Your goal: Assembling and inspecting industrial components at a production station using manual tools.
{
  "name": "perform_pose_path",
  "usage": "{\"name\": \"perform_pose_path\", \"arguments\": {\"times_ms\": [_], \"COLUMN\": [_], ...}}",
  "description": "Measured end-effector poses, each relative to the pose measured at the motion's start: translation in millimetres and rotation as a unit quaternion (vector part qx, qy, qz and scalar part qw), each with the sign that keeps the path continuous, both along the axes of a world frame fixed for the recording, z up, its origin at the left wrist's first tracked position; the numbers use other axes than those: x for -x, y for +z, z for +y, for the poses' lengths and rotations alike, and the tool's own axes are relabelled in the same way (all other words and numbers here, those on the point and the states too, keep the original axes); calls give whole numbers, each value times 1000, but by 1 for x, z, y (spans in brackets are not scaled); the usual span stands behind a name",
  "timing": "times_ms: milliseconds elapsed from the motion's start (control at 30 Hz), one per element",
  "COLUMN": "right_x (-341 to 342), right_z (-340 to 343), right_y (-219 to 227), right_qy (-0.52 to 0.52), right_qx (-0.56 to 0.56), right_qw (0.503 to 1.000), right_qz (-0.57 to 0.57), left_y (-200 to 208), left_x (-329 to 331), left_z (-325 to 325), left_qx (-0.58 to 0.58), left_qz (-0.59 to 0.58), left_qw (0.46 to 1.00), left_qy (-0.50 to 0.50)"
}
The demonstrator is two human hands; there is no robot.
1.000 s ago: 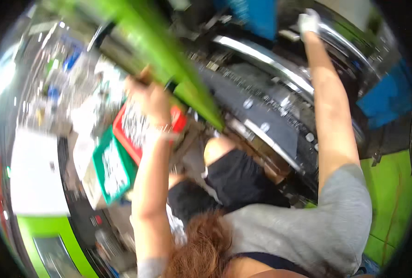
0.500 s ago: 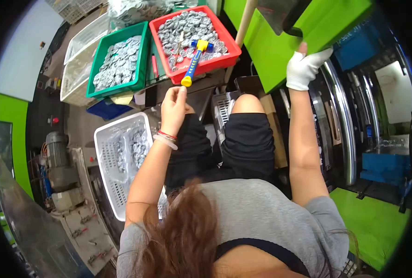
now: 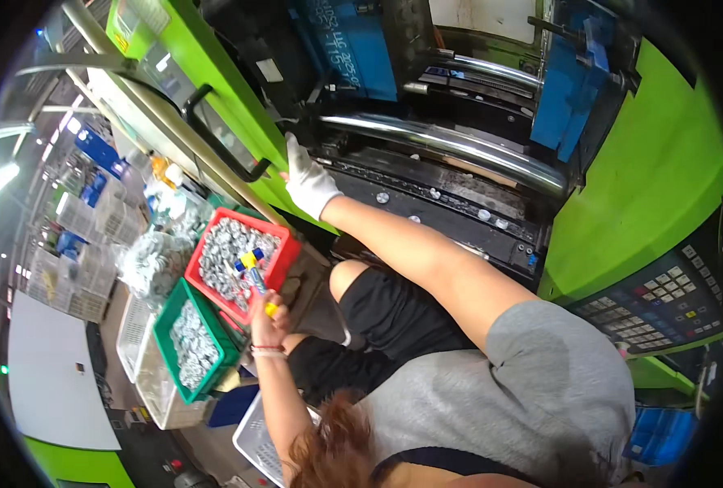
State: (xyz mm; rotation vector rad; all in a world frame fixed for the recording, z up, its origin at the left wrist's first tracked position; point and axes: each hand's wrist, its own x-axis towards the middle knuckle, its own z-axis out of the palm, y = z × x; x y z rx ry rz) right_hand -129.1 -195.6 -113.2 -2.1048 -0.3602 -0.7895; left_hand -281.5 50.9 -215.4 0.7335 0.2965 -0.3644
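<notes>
My left hand (image 3: 268,324) is closed around the handle of a small hammer (image 3: 257,281) with a blue and yellow head and a yellow grip end. The hammer's head is over a red bin (image 3: 290,259) heaped with small round silvery parts (image 3: 230,252). My right hand (image 3: 308,179), in a white glove with a bare thumb tip, rests against the edge of a green machine door (image 3: 260,134). Its fingers are stretched out along that edge, apart from the black door handle (image 3: 219,138).
A green bin (image 3: 230,346) of similar parts stands beside the red one, with a bulging clear bag (image 3: 156,264) behind. Right of the door, the machine shows shiny bars (image 3: 451,145), blue blocks (image 3: 568,93) and loose round pieces on its bed. A keypad panel (image 3: 662,297) is at right.
The view has turned to the right, bringing the machine's inside and the keypad into sight. My right hand is still at the green door's edge; the hammer is still at my left hand.
</notes>
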Motion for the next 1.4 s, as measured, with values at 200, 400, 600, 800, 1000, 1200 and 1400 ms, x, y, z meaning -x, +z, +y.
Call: {"name": "perform_pose_path", "arguments": {"times_ms": [200, 400, 600, 800, 1000, 1200, 1400], "right_x": [37, 179, 143, 37, -47, -79, -114], "right_z": [-6, -22, -66, -187, -226, -205, -219], "right_y": [14, 27, 14, 59, 69, 46, 54], "right_qy": [-7, 451, 349, 114, 83, 92, 94], "right_qx": [-54, -234, -454, -632, -670, -638, -656], "right_qw": [996, 822, 817, 766, 738, 710, 685], "right_qz": [-64, 256, 65, 25, 7, -284, -303], "left_y": [77, 105, 89, 153, 238, 231, 229], "left_x": [73, 67, 40, -38, -161, -193, -192], "left_z": [-77, -132, -175, -140, -125, -138, -135], "left_qx": [-255, -206, -248, -574, -487, -485, -441], "left_qz": [-203, -323, -310, -456, -445, -404, -406], "left_qw": [938, 923, 914, 643, 678, 653, 691], "left_qy": [117, -29, -82, 219, 324, 418, 404]}}
